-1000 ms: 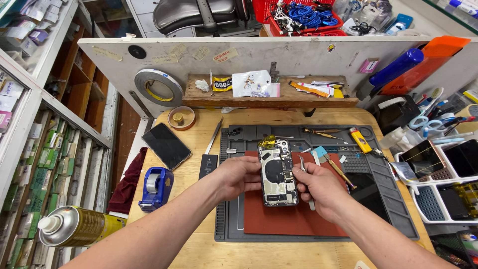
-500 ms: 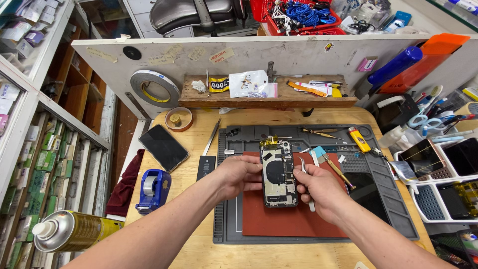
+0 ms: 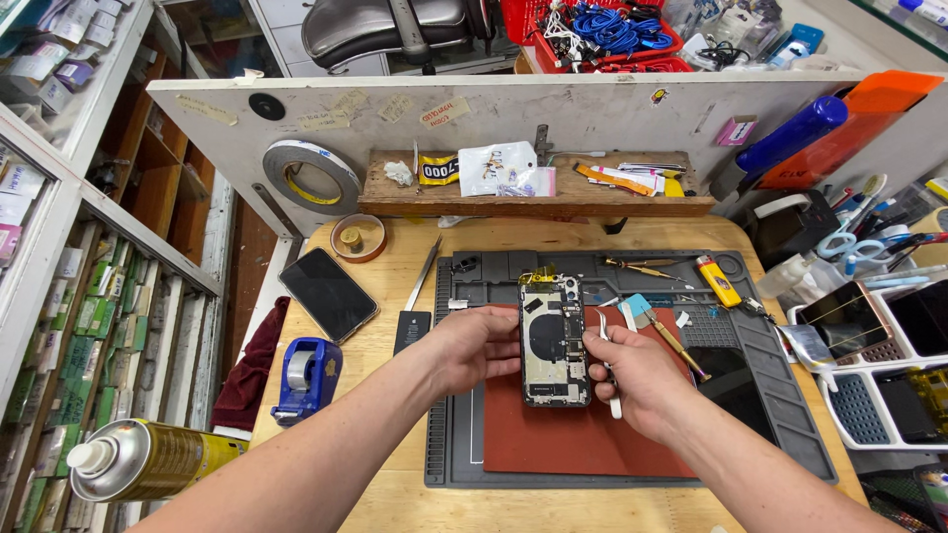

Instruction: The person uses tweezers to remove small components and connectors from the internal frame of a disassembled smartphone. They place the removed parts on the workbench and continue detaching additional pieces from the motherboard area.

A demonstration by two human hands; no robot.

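The left hand's (image 3: 472, 345) grip clasps the left edge of the opened smartphone (image 3: 553, 341), steadying it over the red pad (image 3: 553, 434) on the counter (image 3: 395, 494), while the right hand (image 3: 632, 380) pinches metal tweezers (image 3: 609, 380) against the phone's right edge to work its exposed internals.

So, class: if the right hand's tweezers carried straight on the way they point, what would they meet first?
Probably the opened phone: the right hand aims its tweezers up-left at the phone's right edge, though depth is unclear.

A dark phone screen (image 3: 328, 293) lies on the desk (image 3: 395, 296) at left; a clear plastic packet (image 3: 499, 168) and yellow-black label (image 3: 437, 170) sit on the wooden shelf (image 3: 533, 202)
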